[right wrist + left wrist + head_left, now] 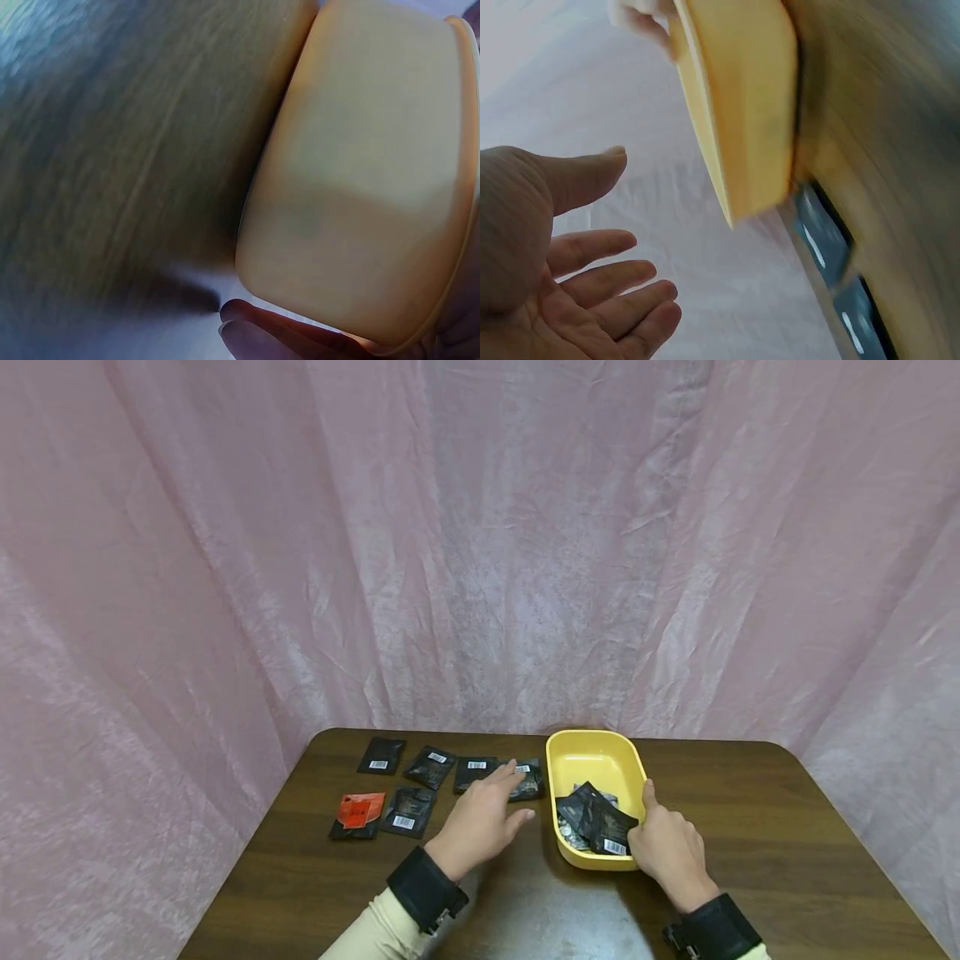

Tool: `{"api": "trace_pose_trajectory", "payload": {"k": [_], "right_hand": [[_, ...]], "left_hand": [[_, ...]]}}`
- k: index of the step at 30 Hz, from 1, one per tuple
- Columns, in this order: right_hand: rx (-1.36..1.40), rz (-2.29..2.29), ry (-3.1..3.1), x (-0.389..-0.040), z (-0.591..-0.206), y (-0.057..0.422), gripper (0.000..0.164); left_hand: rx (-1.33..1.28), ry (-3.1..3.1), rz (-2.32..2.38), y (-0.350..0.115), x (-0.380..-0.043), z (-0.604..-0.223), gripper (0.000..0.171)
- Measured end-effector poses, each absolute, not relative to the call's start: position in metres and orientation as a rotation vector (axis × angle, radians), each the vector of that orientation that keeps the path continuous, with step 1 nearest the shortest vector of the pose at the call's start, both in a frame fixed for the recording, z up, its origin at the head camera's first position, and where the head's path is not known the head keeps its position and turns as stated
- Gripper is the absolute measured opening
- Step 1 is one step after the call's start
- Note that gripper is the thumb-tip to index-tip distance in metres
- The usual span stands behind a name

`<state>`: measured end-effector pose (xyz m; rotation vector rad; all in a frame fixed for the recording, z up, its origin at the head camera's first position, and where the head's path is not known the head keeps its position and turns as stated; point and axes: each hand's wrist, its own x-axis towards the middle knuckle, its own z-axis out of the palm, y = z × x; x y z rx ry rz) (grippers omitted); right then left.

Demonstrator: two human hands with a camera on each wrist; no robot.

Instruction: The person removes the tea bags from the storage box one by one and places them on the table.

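My left hand (477, 823) hovers over the table between the black sachets and a yellow plastic basket (596, 760), holding nothing. In the left wrist view its fingers are spread and relaxed, apart from the basket wall (754, 105). With my right hand (671, 852) I grip the basket's right side near the front corner, the thumb at the inner edge. Fingers (262, 337) show along the outside of the wall (360, 172) in the right wrist view. Several black sachets (592, 818) with white barcode labels lie piled in the basket's near half, over silvery packets.
Left of the basket, several flat black sachets (408, 810) lie in loose rows on the brown wooden table (780, 852). One sachet with an orange-red face (360, 811) is at the left front. A pink curtain (480, 568) hangs behind the table's far edge.
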<state>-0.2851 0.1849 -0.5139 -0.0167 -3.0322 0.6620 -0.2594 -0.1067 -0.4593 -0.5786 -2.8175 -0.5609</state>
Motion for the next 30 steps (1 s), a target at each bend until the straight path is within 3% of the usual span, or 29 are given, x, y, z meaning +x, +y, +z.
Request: {"api": "trace_pose_trajectory", "payload": {"k": [13,24,30], "right_hand": [[0.001,0.666,-3.021,-0.285,-0.511,0.185,0.083],[0.003,0.68,-3.013,-0.285,-0.516,0.186,0.083],[-0.011,0.673,-3.026,-0.286,-0.514,0.186,0.083]], "left_hand": [[-0.866,-2.892,-0.596,-0.016,-0.276,-0.472,0.041],[-0.768,-3.15,-0.236,0.016,-0.304,-0.496,0.06],[-0.742,-3.131,-0.148,0.018,-0.302,-0.495,0.055]]}}
